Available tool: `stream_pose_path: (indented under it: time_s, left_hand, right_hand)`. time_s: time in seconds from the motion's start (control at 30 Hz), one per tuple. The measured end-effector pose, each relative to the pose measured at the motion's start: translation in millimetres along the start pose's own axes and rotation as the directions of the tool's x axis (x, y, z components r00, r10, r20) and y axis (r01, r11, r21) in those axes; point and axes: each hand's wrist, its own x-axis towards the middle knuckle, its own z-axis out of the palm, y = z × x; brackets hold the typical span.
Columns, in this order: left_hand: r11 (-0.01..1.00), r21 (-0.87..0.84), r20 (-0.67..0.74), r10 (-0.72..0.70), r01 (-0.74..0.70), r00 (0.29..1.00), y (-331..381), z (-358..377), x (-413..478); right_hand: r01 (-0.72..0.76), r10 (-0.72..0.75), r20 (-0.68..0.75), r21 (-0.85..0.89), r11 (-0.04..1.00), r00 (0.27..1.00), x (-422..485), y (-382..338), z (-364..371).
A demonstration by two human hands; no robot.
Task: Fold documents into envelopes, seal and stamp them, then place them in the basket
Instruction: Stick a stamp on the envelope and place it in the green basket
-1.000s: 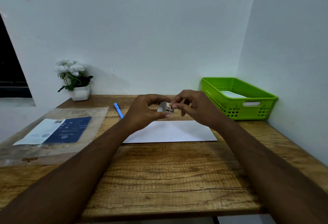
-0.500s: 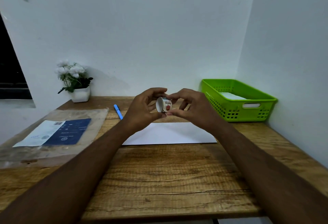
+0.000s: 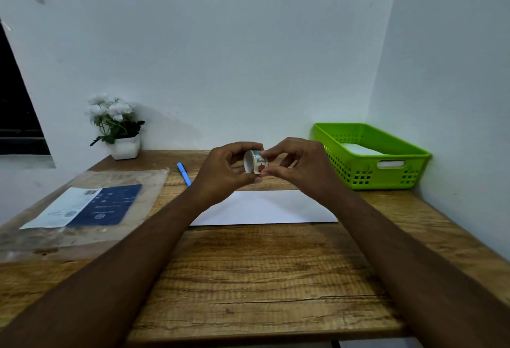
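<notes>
Head view, facing forward-down, desk (image 3: 248, 278) close

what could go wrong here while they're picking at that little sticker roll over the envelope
1. The sticker roll is small and pinched only at fingertips by the left hand and right hand, held above the table; it might slip and roll off.
2. The sticker's edge looks hard to lift, so it may tear or curl and stick to itself.
3. The pen lies close to the left wrist and could get knocked toward the envelope.
</notes>
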Motion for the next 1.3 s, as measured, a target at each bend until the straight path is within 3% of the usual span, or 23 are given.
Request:
stream_pose_path:
  time_s: [0.4, 0.63, 1.0, 1.13, 1.3]
  left_hand:
    - [0.996, 0.080, -0.050, 0.042, -0.038, 0.998, -2.0, -0.5, 1.5]
    - [0.981, 0.185, -0.026, 0.059, -0.053, 0.998, -5.0, -0.6, 2.1]
    - [0.969, 0.242, -0.023, 0.054, -0.047, 0.998, -4.4, -1.0, 3.1]
    - [0.976, 0.219, -0.044, 0.009, 0.000, 0.999, -5.3, -5.2, 3.7]
    - [0.988, 0.141, -0.050, -0.054, 0.060, 0.997, -5.4, -6.4, 2.4]
  right_hand:
    - [0.011, -0.014, -0.058, -0.054, 0.998, 0.998, 0.3, -0.1, 3.0]
    - [-0.021, 0.019, 0.025, 0.075, 0.997, 1.000, 0.9, 2.2, -0.7]
    - [0.052, -0.048, 0.047, -0.095, 0.994, 0.998, 0.2, 0.1, 0.9]
    - [0.046, -0.045, 0.058, -0.030, 0.998, 0.997, 0.1, -0.7, 2.5]
    - [-0.072, 0.061, 0.090, 0.122, 0.990, 0.994, -1.0, 0.3, 3.7]
